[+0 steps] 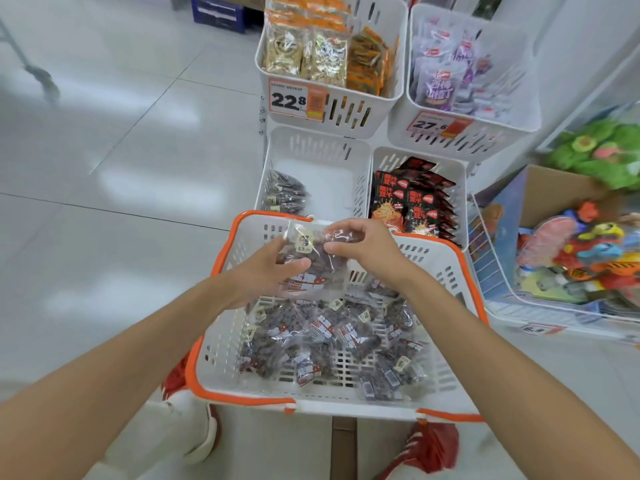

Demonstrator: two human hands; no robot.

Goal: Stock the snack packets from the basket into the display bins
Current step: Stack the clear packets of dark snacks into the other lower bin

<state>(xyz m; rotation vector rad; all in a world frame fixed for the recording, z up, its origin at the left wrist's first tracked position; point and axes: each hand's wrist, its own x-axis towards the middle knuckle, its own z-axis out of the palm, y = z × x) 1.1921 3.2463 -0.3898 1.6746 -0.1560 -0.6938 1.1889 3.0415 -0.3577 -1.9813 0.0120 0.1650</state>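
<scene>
Floor (104, 168): pale glossy tile, wide and open to the left of the shelving. On the right, room is closed off by a wire tray (502, 306) of bright toys (581, 251) with a cardboard box (554, 188) behind it.

Basket (221, 341): white, slotted, with an orange rim, directly below the person. Its far rim sits just in front of the two lower bins. Loose packets (329, 334) of dark snacks in clear wrap cover most of its bottom in a single scattered layer; some slotted bottom shows along the near edge.

Bins, four, white and slotted, in two tiers:
- upper left bin (391, 57): clear packets with orange tops (311, 53), upright and tightly packed.
- upper right bin (519, 81): purple packets (446, 74), piled loosely.
- lower left bin (332, 174): a few dark packets (285, 197) against the left wall; bare bottom across the middle and right.
- lower right bin (460, 188): black-and-red packets (408, 202), upright in rows, nearly full.

Left hand (266, 271): its grip is closed on the held packet (322, 261), thumb across the front. The fingers underneath are hidden.

Right hand (367, 247): its grip pinches the packet's upper right edge between thumb and forefinger.

Held packet: clear wrap, dark contents, small yellow label near the top. It is above the far end of the basket, near the rim and just short of the lower left bin.

Price tags: one on the front of the upper left bin (294, 98), one on the upper right bin (440, 125).
</scene>
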